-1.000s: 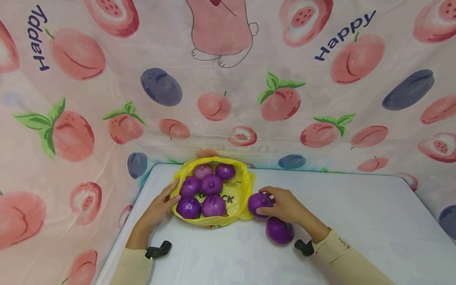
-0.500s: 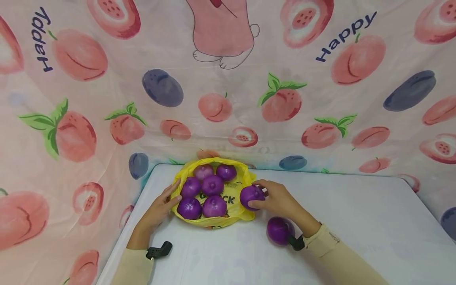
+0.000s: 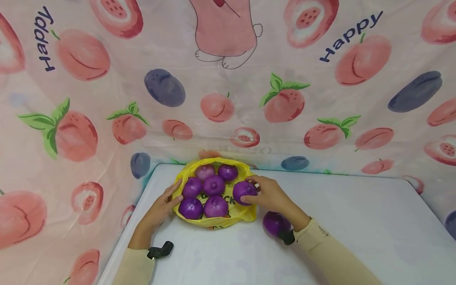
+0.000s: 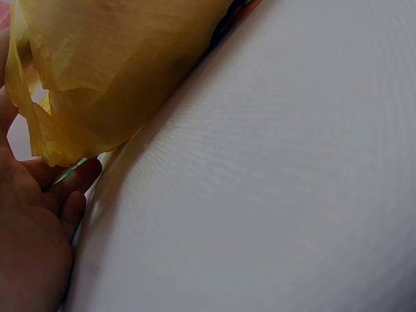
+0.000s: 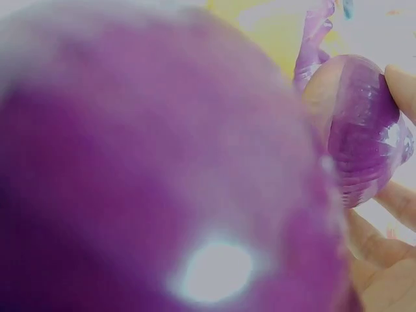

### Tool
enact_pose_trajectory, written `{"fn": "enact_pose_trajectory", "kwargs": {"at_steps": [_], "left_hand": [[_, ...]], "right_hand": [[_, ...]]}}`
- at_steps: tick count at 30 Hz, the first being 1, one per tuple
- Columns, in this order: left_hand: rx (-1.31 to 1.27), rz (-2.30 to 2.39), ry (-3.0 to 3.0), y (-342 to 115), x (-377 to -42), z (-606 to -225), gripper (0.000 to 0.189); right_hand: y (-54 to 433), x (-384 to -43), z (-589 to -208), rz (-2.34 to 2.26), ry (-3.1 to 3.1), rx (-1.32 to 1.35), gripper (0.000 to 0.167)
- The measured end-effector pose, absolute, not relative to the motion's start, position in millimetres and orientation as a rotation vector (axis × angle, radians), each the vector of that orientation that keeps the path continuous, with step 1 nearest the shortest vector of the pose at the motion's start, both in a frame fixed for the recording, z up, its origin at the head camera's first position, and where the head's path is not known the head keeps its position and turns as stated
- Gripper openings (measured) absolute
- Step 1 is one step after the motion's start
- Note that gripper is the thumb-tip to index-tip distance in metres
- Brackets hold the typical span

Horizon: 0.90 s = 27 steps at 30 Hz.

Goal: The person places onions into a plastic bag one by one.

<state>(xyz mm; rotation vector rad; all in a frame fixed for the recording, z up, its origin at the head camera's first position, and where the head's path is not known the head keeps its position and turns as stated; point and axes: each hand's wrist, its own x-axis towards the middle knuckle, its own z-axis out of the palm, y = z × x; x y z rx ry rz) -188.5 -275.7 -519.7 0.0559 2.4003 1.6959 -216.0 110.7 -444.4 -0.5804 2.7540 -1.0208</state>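
Note:
My right hand (image 3: 270, 194) grips a purple onion (image 3: 244, 193) between thumb and fingers, over the right part of the yellow plastic bag (image 3: 249, 214). In the right wrist view that onion (image 5: 364, 130) shows its ridged, glossy side and pointed tip. Several more purple onions (image 3: 214, 185) sit inside the bag's wide mouth. My left hand (image 3: 160, 208) holds the bag's left rim, thumb over the edge. The left wrist view shows the bag's side (image 4: 110, 78) right at the fingers. Another purple onion (image 3: 274, 224) lies on the table below my right wrist, partly covered by the wrist camera.
The white table (image 3: 338, 221) extends to the right and front. A patterned cloth (image 3: 228, 79) with printed fruit hangs behind and to the left of it. A black wrist camera (image 3: 161, 250) juts from the left sleeve.
My right hand has carried the onion leftward from beside the bag to over its opening. The left hand stays at the left rim.

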Motion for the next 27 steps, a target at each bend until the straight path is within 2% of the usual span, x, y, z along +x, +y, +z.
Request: {"fn": "enact_pose_trajectory", "kwargs": {"at_steps": [7, 15, 27], "left_hand": [[0.086, 1.719, 2.395, -275, -188, -520, 0.063], [0.085, 1.716, 2.393, -275, -188, -521, 0.065], [0.089, 1.711, 2.396, -276, -188, -521, 0.065]], "right_hand": [[100, -218, -440, -1.023, 2.753, -0.618, 0.07], [90, -220, -437, -1.054, 2.733, -0.616, 0.061], [78, -224, -433, -0.979, 2.762, -0.543, 0.069]]}}
